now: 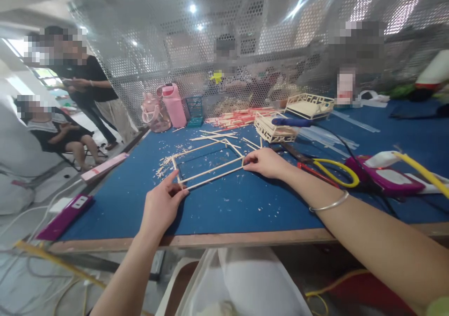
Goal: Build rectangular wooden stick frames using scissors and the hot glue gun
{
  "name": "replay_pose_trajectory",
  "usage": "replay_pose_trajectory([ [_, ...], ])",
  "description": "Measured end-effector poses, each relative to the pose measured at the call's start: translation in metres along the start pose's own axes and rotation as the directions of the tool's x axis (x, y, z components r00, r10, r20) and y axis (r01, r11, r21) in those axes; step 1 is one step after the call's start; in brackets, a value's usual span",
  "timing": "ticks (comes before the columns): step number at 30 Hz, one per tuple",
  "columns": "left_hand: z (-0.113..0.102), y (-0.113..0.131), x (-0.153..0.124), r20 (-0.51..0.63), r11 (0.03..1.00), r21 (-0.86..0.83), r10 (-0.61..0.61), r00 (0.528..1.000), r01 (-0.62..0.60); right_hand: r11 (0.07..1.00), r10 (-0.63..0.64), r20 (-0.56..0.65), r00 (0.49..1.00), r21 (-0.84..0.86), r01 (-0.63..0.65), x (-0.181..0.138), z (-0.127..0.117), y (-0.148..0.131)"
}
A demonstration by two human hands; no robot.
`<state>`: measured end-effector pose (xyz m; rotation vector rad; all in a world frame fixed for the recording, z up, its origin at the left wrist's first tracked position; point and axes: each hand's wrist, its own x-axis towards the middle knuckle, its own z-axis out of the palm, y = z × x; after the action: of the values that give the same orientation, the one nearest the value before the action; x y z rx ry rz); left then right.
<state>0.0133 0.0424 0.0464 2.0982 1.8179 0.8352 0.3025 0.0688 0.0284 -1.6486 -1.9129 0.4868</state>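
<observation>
Pinching w/ thumb and forefinger, the left fingertips (pixel 176 190) close on the near-left corner of the frame (pixel 210 170), other fingers curled under; right fingertips (pixel 247 163) are bunched together on the frame's right corner, but whether they grip or just press it, can't tell. Frame is a thin rectangle of sticks lying flat on the table (pixel 228 213), a peak of sticks at its far side, long axis running left-near to right-far btwn the two hands. So it lies ahead and right of the left hand (pixel 162 203), and left of the right hand (pixel 266 162); both touch it, one at each end, neither nearer. Bracelet (pixel 329 205) sits on the right forearm. Wood chips (pixel 164 162) are scattered just left of the frame, loose sticks (pixel 214 135) just beyond it. Scissors (pixel 333 170) w/ yellow handles lie right of the right hand, near but apart. Farther back: small stick baskets (pixel 274 129), pink bottle (pixel 174 105). Other people sit and stand well off at left, hands nowhere near the frame
</observation>
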Motion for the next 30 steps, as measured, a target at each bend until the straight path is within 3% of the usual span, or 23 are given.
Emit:
replay_pose_trajectory([
  [10,0.002,-0.018,-0.002,0.015,0.972,-0.231,0.040,0.999,-0.036,0.997,-0.043,-0.025,0.999,-0.058,0.041,-0.006,0.000,-0.005],
  [17,0.003,-0.017,-0.004,-0.013,0.985,-0.168,0.024,1.000,-0.026,0.998,-0.033,-0.020,0.999,-0.045,0.032,-0.006,0.005,-0.003],
  [23,-0.004,-0.022,0.000,0.062,0.986,-0.146,0.091,0.994,-0.081,0.999,-0.025,-0.012,1.000,-0.044,0.025,-0.004,0.004,-0.003],
  [30,-0.005,-0.021,0.003,0.006,0.992,-0.104,0.068,0.998,-0.067,0.999,-0.026,-0.043,0.999,-0.021,0.025,-0.003,0.003,-0.006],
])
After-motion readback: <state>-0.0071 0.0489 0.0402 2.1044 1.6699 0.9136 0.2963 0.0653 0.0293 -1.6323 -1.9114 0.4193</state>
